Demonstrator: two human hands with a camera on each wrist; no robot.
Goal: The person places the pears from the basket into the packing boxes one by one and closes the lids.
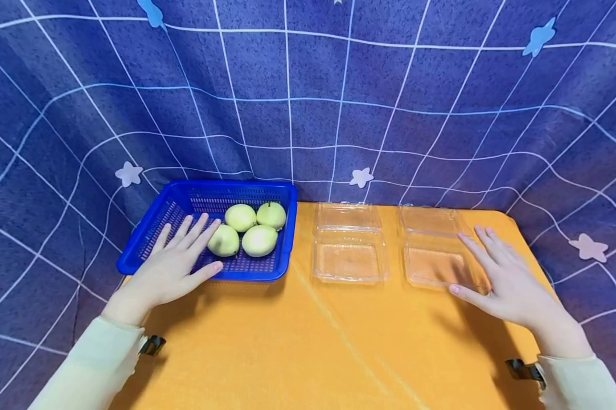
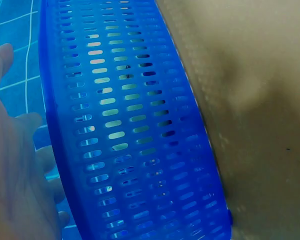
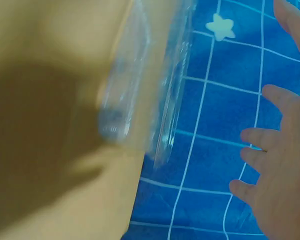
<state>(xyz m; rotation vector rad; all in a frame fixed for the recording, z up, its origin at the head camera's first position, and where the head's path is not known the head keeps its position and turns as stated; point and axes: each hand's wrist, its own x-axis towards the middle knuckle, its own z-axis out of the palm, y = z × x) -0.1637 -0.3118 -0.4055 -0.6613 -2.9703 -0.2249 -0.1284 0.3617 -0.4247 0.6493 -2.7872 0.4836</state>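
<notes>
My left hand (image 1: 167,273) hovers over the front left part of a blue plastic basket (image 1: 205,275), fingers spread and holding nothing. Several pale green pears (image 1: 259,241) lie in the basket's right half, just beyond the fingertips. In the left wrist view the basket's slotted side (image 2: 125,125) is beside the hand (image 2: 20,165). Over the right edge of a clear plastic clamshell box (image 1: 436,267), my right hand (image 1: 513,285) is spread with nothing in it. Whether it touches the box cannot be told. Another clear clamshell box (image 1: 349,262) stands with its lid up between basket and right box.
An orange cloth covers the table (image 1: 287,347). Behind it and at both sides hangs a blue curtain (image 1: 313,125) with white grid lines and stars. The basket and both boxes stand along the table's back edge.
</notes>
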